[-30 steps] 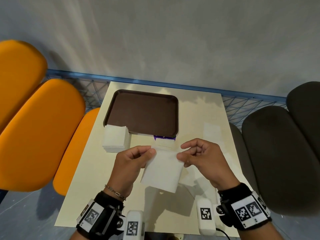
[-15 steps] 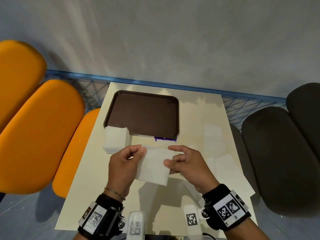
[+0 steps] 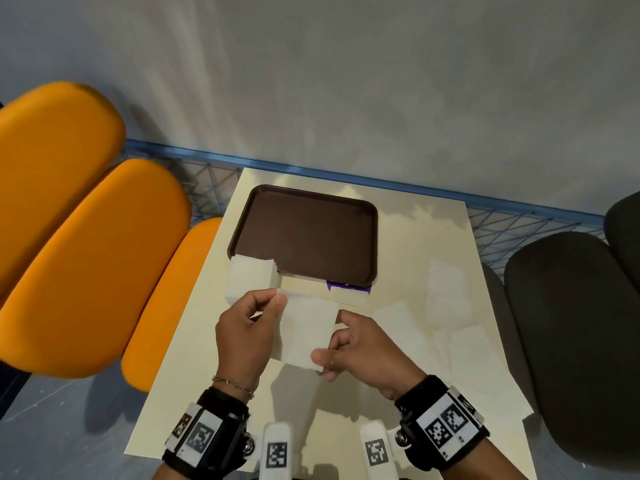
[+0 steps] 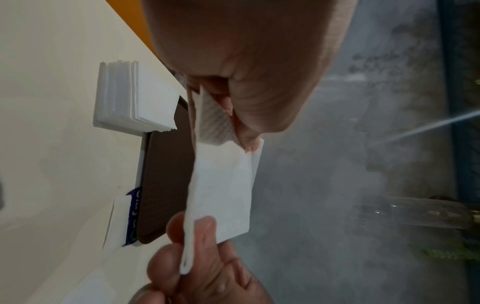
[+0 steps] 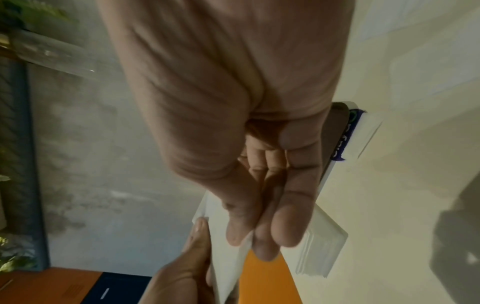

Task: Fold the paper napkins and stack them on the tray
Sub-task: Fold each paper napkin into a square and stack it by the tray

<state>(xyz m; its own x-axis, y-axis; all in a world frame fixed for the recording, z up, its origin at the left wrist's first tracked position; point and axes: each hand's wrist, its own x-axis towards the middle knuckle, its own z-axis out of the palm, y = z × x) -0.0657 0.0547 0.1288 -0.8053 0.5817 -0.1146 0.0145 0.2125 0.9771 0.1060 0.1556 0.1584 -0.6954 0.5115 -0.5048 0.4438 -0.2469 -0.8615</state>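
- White paper napkin (image 3: 306, 329) held in the air above the near half of the tabletop (image 3: 408, 237), between both hands; folded double (fold edge visible in the left wrist view)
- Left hand (image 3: 244, 336) at the napkin's upper left corner; thumb and curled fingers (image 3: 277, 299) pinching that corner
- Right hand (image 3: 367, 355) at the lower right edge; thumb and fingertips pressed together on the paper, pinching it
- Brown tray (image 3: 304, 233) flat on the far left part of the tabletop, nothing on it
- Stack of napkins (image 3: 251, 278) just beside the tray's near left corner, overlapping its rim
- Purple-and-white packet (image 3: 348, 291) tucked under the tray's near right edge
- Loose napkins (image 3: 446, 289) spread flat to the right, well apart from the tray
- Orange seats (image 3: 86, 258) left; dark seats (image 3: 568, 323) right
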